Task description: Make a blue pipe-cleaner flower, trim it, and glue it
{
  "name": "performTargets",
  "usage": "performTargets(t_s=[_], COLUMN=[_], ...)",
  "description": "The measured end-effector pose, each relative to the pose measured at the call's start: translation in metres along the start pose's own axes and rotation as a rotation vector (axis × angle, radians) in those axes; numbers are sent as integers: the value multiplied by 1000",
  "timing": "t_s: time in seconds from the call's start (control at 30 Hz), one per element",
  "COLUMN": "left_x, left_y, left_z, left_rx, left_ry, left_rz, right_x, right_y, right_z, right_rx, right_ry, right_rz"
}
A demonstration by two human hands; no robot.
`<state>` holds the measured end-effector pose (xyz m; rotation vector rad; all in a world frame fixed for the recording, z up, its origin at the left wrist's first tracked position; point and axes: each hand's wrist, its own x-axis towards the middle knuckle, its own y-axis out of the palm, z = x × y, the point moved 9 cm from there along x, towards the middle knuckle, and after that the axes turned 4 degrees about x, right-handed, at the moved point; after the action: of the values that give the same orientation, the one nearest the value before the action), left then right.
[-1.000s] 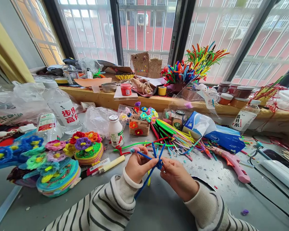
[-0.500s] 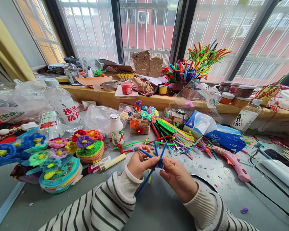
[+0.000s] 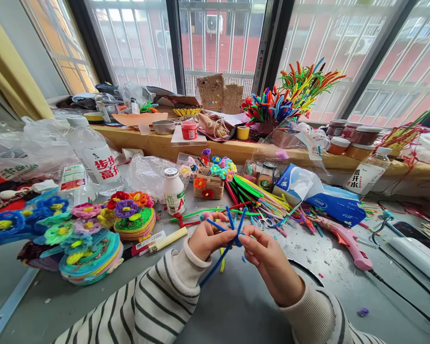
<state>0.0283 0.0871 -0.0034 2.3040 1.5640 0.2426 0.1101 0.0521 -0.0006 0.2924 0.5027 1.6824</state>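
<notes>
Blue pipe cleaners (image 3: 217, 266), crossed and bent together, are held up above the grey table between both hands. My left hand (image 3: 208, 241) is closed, thumb and fingers pinching them near the crossing. From the right, my right hand (image 3: 263, 253) pinches the same pipe cleaners close to that crossing. Several blue ends stick up past the fingertips, and one long end slants down to the left. The exact twist is partly hidden by the fingers. Below the hands lies a yellow pipe cleaner (image 3: 222, 263).
Beyond the hands lie loose pipe cleaners (image 3: 252, 191) and scissors (image 3: 265, 221). A pink glue gun (image 3: 349, 241) with its cord is at right. Pipe-cleaner flowers (image 3: 88, 227) stand at left, near a glue stick (image 3: 168, 239) and a white bottle (image 3: 174, 192). A small flower basket (image 3: 208, 187) sits behind.
My right hand has turned slightly and shifted a little right, its fingers still at the crossing. The upright blue ends have moved slightly. My left hand stays nearly in place.
</notes>
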Motion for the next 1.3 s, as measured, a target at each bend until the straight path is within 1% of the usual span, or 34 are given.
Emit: performTargets(t_s=[0.07, 0.17, 0.27, 0.33, 0.47, 0.53, 0.6, 0.77, 0.9, 1.0, 1.1, 1.17, 1.23, 1.3], left_x=[0, -1, -2, -3, -2, 0, 1, 0, -3, -4, -4, -2, -1, -1], left_y=[0, 0, 1, 2, 1, -1, -4, -6, -4, -1, 1, 0, -1, -3], left_z=[0, -1, 3, 8, 12, 12, 10, -4, -8, -7, -3, 1, 7, 12], left_rx=[9, 36, 19, -13, -60, -33, 30, 164, 195, 184, 185, 172, 115, -2], left_ry=[5, 10, -24, -69, -98, -94, -68, 60, 89, 92, 65, 13, -83, -193], left_rz=[-3, -11, -25, -33, -29, -36, -50, -95, -101, -78, -70, -67, -54, -59], right_x=[0, 1, 1, 1, 0, 0, 1, 4, 5, 9, 13, 15, 17, 18], right_y=[0, 0, 5, 8, 11, 11, 9, -5, -6, -9, -13, -18, -23, -31], right_z=[-1, -9, -19, -22, -24, -25, -26, -24, -25, -19, -11, -6, -2, 1], right_rx=[9, 125, 241, 281, 320, 322, 294, 153, 184, 177, 59, 17, 70, 182], right_ry=[24, 105, 188, 207, 206, 216, 212, 176, 185, 132, 41, -6, -23, -19], right_rz=[-12, -25, 20, 59, 86, 79, 59, -43, -40, -38, -28, -48, -85, -143])
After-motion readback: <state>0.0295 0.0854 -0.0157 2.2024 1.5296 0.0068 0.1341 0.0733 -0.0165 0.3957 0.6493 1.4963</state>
